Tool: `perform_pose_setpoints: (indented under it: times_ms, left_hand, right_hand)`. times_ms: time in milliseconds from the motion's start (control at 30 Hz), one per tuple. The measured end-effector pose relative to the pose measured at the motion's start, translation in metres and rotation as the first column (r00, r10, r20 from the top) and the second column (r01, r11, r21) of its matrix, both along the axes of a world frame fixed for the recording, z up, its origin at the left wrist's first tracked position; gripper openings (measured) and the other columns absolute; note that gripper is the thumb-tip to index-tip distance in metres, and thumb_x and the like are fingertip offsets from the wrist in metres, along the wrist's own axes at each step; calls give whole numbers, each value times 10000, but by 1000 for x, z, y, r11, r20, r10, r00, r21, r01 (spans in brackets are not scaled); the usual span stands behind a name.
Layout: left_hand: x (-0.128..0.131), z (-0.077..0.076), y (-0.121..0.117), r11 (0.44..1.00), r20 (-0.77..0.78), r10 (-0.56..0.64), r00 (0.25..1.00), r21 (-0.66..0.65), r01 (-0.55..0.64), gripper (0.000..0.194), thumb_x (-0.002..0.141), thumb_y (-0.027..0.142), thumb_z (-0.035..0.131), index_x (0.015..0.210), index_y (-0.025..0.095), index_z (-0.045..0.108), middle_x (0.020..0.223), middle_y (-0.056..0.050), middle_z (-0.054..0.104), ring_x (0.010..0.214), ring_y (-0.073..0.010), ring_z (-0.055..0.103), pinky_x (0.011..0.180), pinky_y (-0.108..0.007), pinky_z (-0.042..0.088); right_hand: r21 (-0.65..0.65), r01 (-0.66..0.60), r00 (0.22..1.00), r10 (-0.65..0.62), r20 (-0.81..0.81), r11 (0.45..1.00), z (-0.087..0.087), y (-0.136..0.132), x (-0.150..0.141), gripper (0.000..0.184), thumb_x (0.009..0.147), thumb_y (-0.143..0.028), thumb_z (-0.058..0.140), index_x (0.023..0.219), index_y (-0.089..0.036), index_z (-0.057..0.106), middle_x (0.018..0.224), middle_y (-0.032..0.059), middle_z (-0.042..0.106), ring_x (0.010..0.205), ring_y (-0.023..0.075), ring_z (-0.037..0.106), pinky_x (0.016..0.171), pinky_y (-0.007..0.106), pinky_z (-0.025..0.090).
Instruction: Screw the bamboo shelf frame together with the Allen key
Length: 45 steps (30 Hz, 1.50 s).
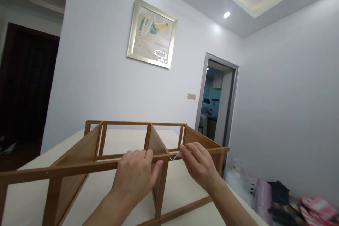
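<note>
A brown wooden shelf frame (79, 170) lies on its side across a cream table (127, 197), its shelf panels standing upright. My left hand (136, 173) is wrapped over the near top rail, just left of the middle panel (156, 140). Pinched in the fingers of my right hand (197, 162) is a thin metal hex key (174, 156). Its bent end meets the rail close to where the middle panel joins it. Whether the tip sits in a screw is too small to tell. A screw head (47, 173) shows on the rail at the left.
Beyond the table is a white wall with a framed picture (152, 33). A doorway (215, 95) at the right shows a person (205, 111) in another room. Bags, a purple roll (262, 197) and striped pink cloth (317, 210) lie at the lower right.
</note>
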<state>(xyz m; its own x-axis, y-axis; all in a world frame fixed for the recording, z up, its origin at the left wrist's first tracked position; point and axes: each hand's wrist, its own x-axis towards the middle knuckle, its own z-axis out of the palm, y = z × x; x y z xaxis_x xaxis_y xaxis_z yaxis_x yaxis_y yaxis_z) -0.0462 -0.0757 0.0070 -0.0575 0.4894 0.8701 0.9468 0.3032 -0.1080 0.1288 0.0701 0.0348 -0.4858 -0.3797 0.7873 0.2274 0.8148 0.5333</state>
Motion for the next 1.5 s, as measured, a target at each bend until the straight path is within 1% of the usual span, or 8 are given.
perform_pose_setpoints:
  times_ms: [500, 633, 733, 900, 1133, 1233, 1333, 1500]
  left_hand:
    - [0, 0, 1, 1000, -3, -16, 1000, 9, 16, 262, 909, 378, 517, 705, 217, 551, 624, -27, 605, 592, -223, 558, 639, -369, 329]
    - [0, 0, 1, 1000, 9, -20, 1000, 6, 20, 268, 907, 377, 519, 693, 217, 542, 616, -28, 596, 592, -224, 555, 637, -373, 331]
    - [1, 1, 1, 1000, 44, -25, 999, -3, 26, 260, 905, 378, 522, 706, 214, 549, 641, -36, 610, 621, -226, 566, 655, -382, 346]
    - [4, 3, 4, 999, 114, -49, 992, -15, 51, 246, 891, 396, 539, 735, 208, 561, 684, -45, 630, 652, -222, 574, 683, -396, 379]
    - [1, 1, 6, 994, 121, -108, 987, -20, 111, 218, 892, 366, 541, 758, 196, 567, 706, -49, 623, 671, -230, 580, 680, -417, 435]
    - [-4, 3, -7, 975, 74, -221, 972, -10, 222, 122, 890, 282, 538, 834, 186, 588, 776, -55, 639, 739, -224, 592, 702, -400, 470]
    - [-19, 6, -35, 958, -14, -277, 961, 79, 277, 158, 883, 239, 553, 1017, 170, 601, 940, -76, 671, 925, -237, 612, 903, -435, 480]
    - [-77, 12, -109, 965, -81, -60, 995, 249, 79, 227, 896, 214, 567, 1120, 179, 584, 1045, -73, 695, 1073, -229, 615, 1058, -466, 415]
  right_hand:
    - [-111, -18, 1000, 16, -22, 994, -10, -1, 0, 260, 913, -98, 581, 1167, -153, 576, 838, 81, 632, 721, 182, 537, 629, 324, 485]
    - [-85, 1, 999, -5, -47, 996, -11, -2, 0, 299, 895, -100, 608, 1190, -131, 579, 882, 113, 643, 754, 195, 561, 641, 340, 520]
    - [-49, 23, 999, -24, -29, 999, -13, 1, 3, 366, 898, -110, 599, 1261, -148, 573, 1050, 159, 671, 921, 245, 613, 768, 404, 567]
    - [20, 11, 994, -13, 105, 1000, -11, 12, 5, 455, 935, -82, 489, 1369, -209, 540, 1147, 134, 698, 1006, 245, 653, 847, 420, 563]
    - [64, -70, 981, 57, 186, 995, 2, 14, 4, 400, 974, -110, 446, 1311, -254, 606, 1125, 85, 733, 1013, 212, 657, 878, 396, 521]
    - [6, -101, 986, 99, 137, 995, 2, 14, 0, 372, 950, -85, 484, 1221, -270, 659, 1110, 74, 739, 985, 203, 663, 833, 372, 531]
    - [-58, -123, 982, 130, 138, 991, 3, 12, -1, 336, 939, -86, 498, 1162, -259, 680, 1092, 84, 739, 953, 209, 663, 774, 363, 538]
    - [-131, -220, 963, 237, 129, 967, 4, 6, 4, 363, 879, -76, 587, 1188, -251, 661, 1096, 95, 729, 960, 225, 656, 782, 385, 551]
